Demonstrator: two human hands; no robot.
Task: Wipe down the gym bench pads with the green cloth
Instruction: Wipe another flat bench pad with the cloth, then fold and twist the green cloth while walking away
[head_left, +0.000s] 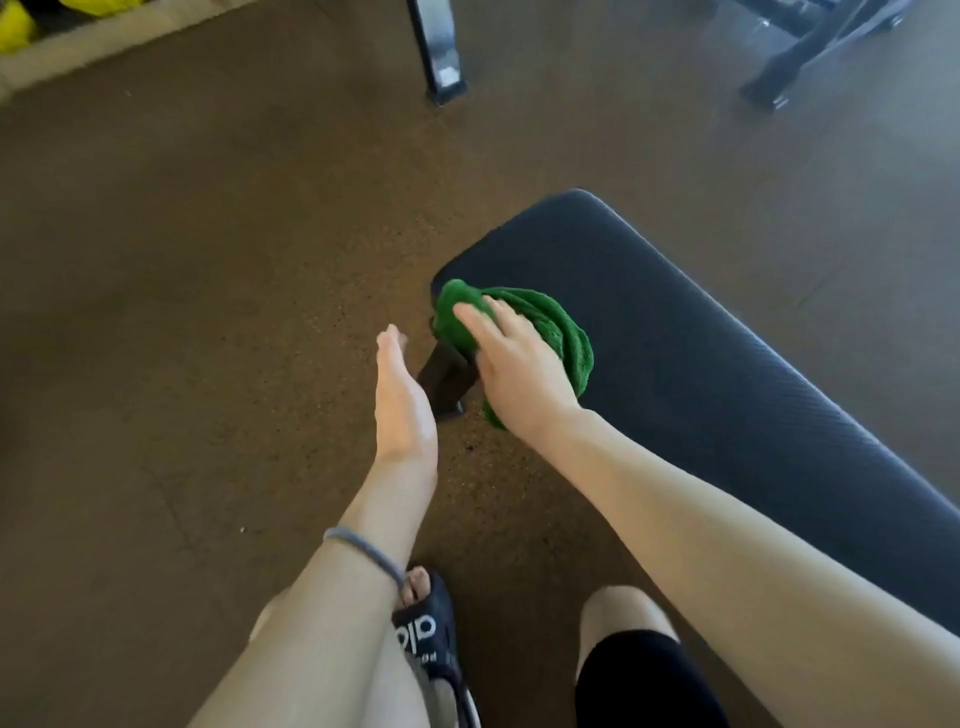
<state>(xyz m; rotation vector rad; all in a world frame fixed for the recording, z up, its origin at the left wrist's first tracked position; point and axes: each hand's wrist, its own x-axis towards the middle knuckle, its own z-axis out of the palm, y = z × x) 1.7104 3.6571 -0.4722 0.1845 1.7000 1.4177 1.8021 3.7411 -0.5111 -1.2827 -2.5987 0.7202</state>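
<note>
Under the right hand's (511, 374) fingers (475, 322): green cloth (561, 327).

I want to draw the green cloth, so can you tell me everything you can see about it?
The fluffy green towelling cloth is bright green and bunched into soft folds, not spread flat. It lies on the near-left edge of the dark padded gym bench pad, close to a corner, and part of it hangs over the side. The right hand rests on top with fairly straight fingers, pressing it against the pad. The open left hand is beside it, not touching.
</note>
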